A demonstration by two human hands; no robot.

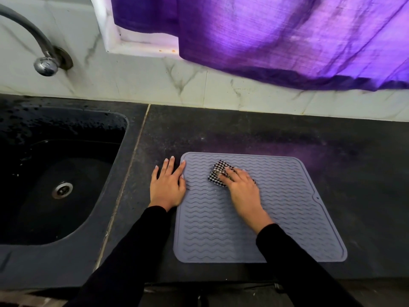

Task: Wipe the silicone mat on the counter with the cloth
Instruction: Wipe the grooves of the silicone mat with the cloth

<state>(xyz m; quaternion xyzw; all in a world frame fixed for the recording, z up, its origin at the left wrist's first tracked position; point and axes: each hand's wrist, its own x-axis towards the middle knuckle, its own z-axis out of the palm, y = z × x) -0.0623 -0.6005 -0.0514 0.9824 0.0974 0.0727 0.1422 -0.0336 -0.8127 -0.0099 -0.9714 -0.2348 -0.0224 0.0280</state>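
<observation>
One grey mat (261,209) is laid on a dark counter (221,134) beside one sink (55,173). One checked cloth (218,176) is pressed onto the mat by the right hand (243,191) (fingers nearly straight). The mat's left edge is touched by the flat left hand (167,186).

Grey square mat (276,218), rounded corners, raised wavy ribs and a low rim, is lying flat on the dark counter (265,134), slightly rotated, with a small notch showing on its right edge. Black-and-white checked cloth (218,175), bunched small, is sitting on the mat's upper middle area, partly covered from the near side.
</observation>
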